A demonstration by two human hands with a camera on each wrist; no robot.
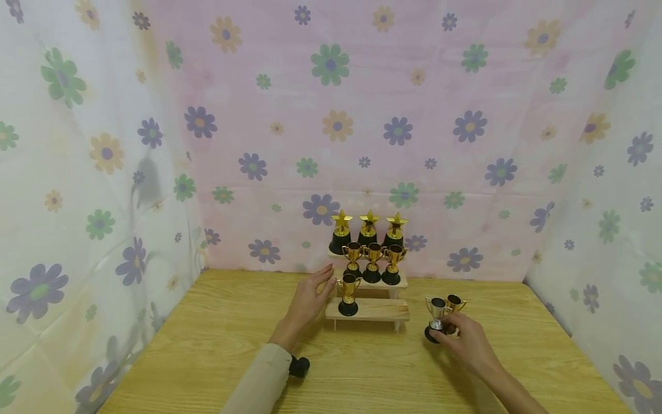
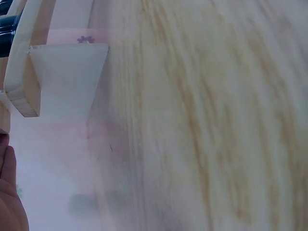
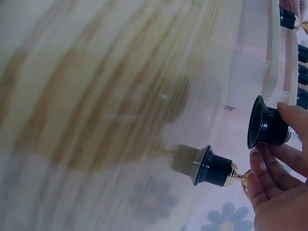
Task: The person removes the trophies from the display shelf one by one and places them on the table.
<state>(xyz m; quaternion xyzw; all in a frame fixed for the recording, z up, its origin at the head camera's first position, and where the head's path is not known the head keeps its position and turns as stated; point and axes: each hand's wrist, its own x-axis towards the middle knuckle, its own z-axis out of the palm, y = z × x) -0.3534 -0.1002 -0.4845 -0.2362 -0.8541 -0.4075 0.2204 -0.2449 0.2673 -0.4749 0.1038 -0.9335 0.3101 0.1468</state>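
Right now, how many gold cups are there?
5: three gold cups on the middle shelf, a fourth on the bottom shelf, a fifth on the table partly behind the silver cup in the right hand. More may be hidden.

Pink and white floral cloth round three sides of a wood-grain tabletop

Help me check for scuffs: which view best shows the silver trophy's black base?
The right wrist view: the black base looms large, its flared shape clear, in the right hand. The head view shows it small, partly hidden; the left wrist view doesn't show it.
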